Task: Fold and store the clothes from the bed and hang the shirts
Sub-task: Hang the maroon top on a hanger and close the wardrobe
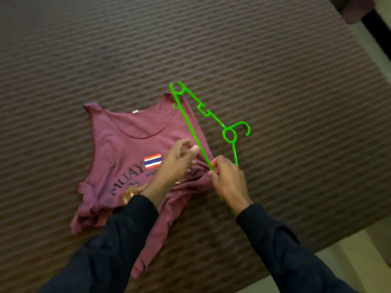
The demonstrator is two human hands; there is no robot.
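The right hand [227, 178] pinched a stiff green hanger [195, 140]; beside it, the left hand [177, 163], fingers loosely curled, rested on the limp maroon shirt [124, 142].

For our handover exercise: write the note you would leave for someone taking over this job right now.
Right hand grips the green hanger by its long bar. Left hand, fingers loosely curled, rests on the maroon tank top, which lies face up on the bed cover. The hanger lies partly across the top's edge, not yet inside it. Left: thread hanger in, hang the top.
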